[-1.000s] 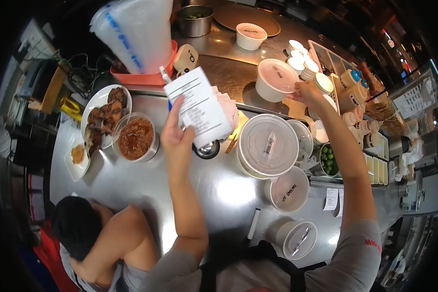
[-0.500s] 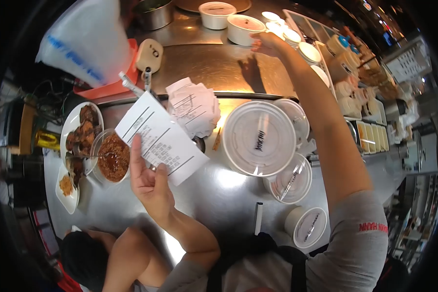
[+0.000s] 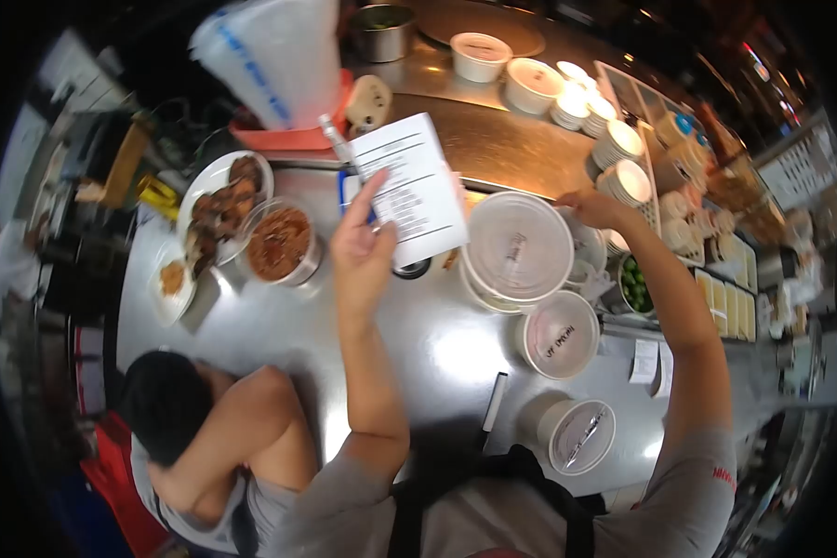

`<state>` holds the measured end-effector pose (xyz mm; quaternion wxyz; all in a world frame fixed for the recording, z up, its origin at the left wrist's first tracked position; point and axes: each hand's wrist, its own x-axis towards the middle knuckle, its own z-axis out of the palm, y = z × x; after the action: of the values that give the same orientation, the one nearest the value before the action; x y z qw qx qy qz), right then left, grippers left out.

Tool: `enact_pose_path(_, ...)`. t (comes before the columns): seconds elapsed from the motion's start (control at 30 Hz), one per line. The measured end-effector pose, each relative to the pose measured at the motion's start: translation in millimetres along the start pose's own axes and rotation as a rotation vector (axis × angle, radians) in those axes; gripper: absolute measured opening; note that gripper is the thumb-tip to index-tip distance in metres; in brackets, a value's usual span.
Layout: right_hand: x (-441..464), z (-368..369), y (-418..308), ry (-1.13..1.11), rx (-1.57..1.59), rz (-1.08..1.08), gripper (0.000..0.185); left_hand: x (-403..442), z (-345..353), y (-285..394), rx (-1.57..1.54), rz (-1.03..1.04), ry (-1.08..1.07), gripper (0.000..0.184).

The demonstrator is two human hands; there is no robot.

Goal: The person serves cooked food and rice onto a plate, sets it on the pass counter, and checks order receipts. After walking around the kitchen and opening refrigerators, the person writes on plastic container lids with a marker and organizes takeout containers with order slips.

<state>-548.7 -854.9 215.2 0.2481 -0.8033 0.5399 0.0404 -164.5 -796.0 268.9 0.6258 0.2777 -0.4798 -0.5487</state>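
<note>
A printed white slip [image 3: 409, 191] is held in my left hand [image 3: 363, 251], its thumb and fingers pressed on the paper. My right hand [image 3: 597, 210] reaches to the far edge of the large lidded tub [image 3: 519, 249]; its fingers are bent at the rim, and whether they grip it is hard to tell. Just nearer stands a smaller lidded tub [image 3: 558, 335] with black writing, and nearer still another one [image 3: 577, 437]. Two lidded bowls, one [image 3: 481, 56] left of the other [image 3: 534, 86], stand on the raised steel shelf.
At left are a plate of browned meat [image 3: 223, 200], a tub of red-brown sauce [image 3: 279, 244] and a small dish [image 3: 171, 279]. Another person [image 3: 223, 418] is at the lower left. A marker [image 3: 495, 405] lies near the front edge. Stacked cups [image 3: 618, 144] stand at right.
One lidded bowl was moved back beside the other on the shelf and let go. My right hand has come back to the large tub. My left hand still holds the slip.
</note>
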Motion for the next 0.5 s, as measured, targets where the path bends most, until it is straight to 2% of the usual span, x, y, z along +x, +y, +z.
enact_pose_path(0.03, 3.6, 3.7, -0.4, -0.006, -0.006, -0.038, 0.033, -0.3, 4.2, 5.9, -0.01, -0.007, -0.011, 0.052)
enact_pose_path(0.1, 7.2, 5.7, -4.5, -0.018, -0.005, 0.139, 0.025, -1.6, 8.2, 13.3, -0.006, 0.003, 0.016, 0.051)
enact_pose_path(0.23, 5.3, -4.0, -10.6, -0.071, 0.043, 0.162, 0.02, -3.1, 6.8, 21.6, 0.019, 0.005, 0.003, 0.053)
enact_pose_path(0.3, 2.4, -8.5, -18.6, 0.003, -0.051, 0.088, 0.022, -2.0, 4.2, 23.0, 0.012, 0.017, -0.019, 0.055)
enact_pose_path(0.43, -10.8, -32.7, -46.2, 0.128, -0.15, 0.09, 0.019, 0.4, -1.0, 19.5, 0.015, 0.043, -0.002, 0.057)
enact_pose_path(0.5, -11.7, -43.9, -55.5, 0.268, -0.295, 0.098, 0.019, 2.4, -3.2, 15.6, 0.023, 0.042, -0.009, 0.058)
